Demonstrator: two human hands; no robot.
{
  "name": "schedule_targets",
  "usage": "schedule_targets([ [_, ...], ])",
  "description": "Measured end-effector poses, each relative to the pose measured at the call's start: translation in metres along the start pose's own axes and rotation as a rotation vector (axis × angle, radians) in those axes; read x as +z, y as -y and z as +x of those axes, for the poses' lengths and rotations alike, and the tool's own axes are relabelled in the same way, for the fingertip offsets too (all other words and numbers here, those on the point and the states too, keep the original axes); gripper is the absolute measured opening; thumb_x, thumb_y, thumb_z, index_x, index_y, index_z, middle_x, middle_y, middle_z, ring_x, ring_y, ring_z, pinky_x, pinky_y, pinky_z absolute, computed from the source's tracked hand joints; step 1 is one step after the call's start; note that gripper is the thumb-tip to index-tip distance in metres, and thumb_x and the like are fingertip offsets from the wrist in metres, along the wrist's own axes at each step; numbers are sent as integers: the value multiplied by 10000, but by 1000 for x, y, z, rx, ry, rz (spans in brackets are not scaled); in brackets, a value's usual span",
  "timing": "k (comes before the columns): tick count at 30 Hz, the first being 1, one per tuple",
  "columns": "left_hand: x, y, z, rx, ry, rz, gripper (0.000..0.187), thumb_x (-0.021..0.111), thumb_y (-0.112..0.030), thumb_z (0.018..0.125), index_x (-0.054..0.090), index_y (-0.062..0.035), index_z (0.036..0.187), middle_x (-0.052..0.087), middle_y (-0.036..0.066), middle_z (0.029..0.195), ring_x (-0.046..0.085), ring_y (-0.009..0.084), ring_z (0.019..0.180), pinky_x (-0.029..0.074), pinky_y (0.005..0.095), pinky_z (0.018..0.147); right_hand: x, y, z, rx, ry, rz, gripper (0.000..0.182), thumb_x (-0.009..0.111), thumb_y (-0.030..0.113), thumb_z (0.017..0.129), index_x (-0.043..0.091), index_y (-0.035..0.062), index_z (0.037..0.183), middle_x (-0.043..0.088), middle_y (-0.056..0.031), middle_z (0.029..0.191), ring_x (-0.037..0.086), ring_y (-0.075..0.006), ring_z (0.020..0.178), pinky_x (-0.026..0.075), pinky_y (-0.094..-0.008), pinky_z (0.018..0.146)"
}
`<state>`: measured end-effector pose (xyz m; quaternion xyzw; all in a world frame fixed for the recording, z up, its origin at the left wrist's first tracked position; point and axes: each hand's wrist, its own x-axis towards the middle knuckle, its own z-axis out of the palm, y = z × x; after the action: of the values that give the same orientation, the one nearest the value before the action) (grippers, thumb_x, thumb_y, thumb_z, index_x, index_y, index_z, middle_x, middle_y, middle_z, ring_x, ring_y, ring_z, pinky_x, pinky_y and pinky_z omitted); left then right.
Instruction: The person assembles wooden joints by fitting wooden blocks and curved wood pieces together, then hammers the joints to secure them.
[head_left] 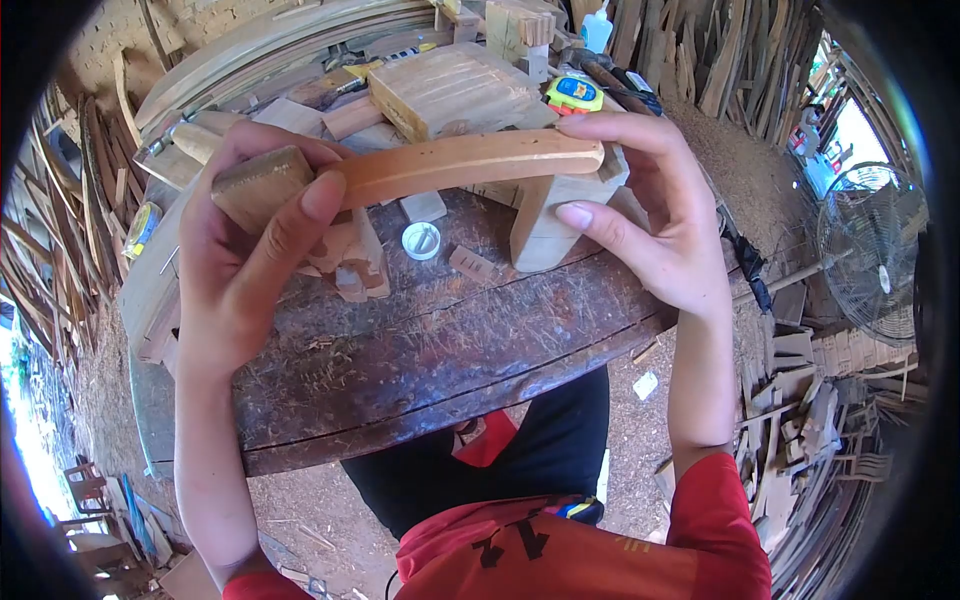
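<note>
A curved, smooth wooden piece (470, 158) is held up above the workbench, spanning between my two hands. My left hand (245, 265) is closed round a small rough wooden block (262, 188) at the piece's left end, its thumb pressed against the block. At the other end, my right hand (665, 215) grips the tip with the index finger along its top edge. The right thumb sits lower, in front of an upright pale wooden block (545, 225). Jointed wooden offcuts (355, 260) lie below the left end, beside a small round white lid (421, 240).
The dark, scuffed workbench (400, 370) carries a thick wooden slab (450, 88), a yellow tape measure (575, 95) and a white glue bottle (596, 30). A standing fan (880, 260) is at the right. Wood scraps (800, 440) pile up on the floor.
</note>
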<state>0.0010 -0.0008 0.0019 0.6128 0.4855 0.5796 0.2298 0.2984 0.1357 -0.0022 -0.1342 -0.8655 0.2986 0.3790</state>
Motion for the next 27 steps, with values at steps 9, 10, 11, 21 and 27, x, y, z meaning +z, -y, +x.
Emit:
schedule_targets([
  [9,1,1,-1,-1,-5,-32,245,736,-183,1030,637,-20,1184,695,8,975,624,43,835,471,200,721,-6,3,3,10,53,-21,591,832,9,873,561,8,1398,629,-140,1411,594,-249,1351,435,-412,1171],
  [10,0,0,-1,5,2,-25,248,737,-183,1029,636,-18,1184,694,8,973,626,44,839,473,201,724,-6,1,3,-14,52,-28,584,833,8,872,563,7,1391,634,-141,1406,593,-249,1353,435,-411,1171],
  [11,-1,0,0,9,9,-19,251,739,-183,1027,636,-17,1185,694,8,971,628,45,843,475,202,726,-5,-1,2,-37,51,-34,577,833,8,872,565,6,1383,640,-143,1401,593,-248,1354,434,-411,1171],
  [21,-3,0,-2,21,83,23,344,787,-231,978,630,-12,1191,669,64,1179,600,112,1002,466,257,907,0,-6,0,-55,13,55,565,820,-14,875,571,11,1381,647,-144,1393,605,-237,1326,430,-401,1159],
  [27,4,7,-1,82,-30,-18,325,835,-162,955,633,-3,1153,727,57,1054,663,77,901,531,233,793,2,-4,-2,-31,-9,63,567,817,-16,877,578,8,1390,644,-145,1394,608,-233,1315,435,-395,1150],
])
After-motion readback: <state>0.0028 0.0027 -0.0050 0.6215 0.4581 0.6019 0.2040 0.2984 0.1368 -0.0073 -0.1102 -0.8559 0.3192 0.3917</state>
